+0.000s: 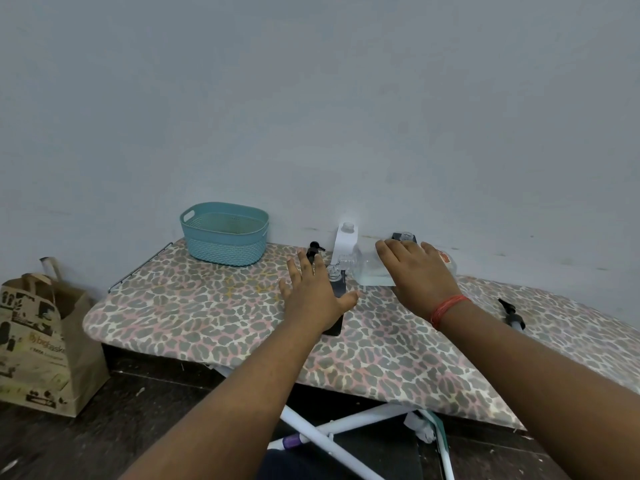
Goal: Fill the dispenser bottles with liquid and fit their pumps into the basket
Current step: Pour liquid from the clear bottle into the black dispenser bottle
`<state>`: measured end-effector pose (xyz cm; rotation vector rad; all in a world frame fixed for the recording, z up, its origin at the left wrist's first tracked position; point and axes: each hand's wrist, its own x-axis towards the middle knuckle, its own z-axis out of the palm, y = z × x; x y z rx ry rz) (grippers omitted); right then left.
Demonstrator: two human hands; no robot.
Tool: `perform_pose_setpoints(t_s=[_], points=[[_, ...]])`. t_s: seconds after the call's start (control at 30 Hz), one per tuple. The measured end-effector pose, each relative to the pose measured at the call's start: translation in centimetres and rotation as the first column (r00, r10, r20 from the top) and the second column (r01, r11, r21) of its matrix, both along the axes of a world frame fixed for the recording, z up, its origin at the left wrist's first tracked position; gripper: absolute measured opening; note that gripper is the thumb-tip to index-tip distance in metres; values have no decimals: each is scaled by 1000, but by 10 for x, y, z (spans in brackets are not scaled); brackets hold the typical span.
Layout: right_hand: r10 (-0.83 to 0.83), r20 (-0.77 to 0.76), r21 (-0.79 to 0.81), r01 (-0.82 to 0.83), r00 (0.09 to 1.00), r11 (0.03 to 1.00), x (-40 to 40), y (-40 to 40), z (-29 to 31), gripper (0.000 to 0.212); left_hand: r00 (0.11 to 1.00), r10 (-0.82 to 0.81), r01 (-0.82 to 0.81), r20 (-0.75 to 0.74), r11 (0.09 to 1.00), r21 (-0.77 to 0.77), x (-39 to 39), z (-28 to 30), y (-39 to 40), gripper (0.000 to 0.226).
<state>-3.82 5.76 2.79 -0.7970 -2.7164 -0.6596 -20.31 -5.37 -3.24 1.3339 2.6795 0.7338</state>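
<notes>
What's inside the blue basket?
Nothing shows inside the basket: only its bare far inner wall is visible. The near wall hides the bottom, so something small could lie there. The bottles and pumps are all outside it, on the board.

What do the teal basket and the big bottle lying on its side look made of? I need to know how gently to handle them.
The basket: likely moulded matte plastic, its woven texture too regular for wicker. The bottle: clear, probably plastic, with liquid visible through it.

Count: 1 basket (225, 233), 4 bottles (346, 237), 2 loose pumps (313, 252), 1 paper bag (45, 341), 2 hands (311, 292).
</notes>
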Motion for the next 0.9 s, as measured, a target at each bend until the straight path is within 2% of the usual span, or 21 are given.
perform_pose_setpoints(t_s=[0.9], points=[[17,47,27,-18,999,999,0,3,6,69,1000,-2,2,1,1000,-3,1,2,-1,114]])
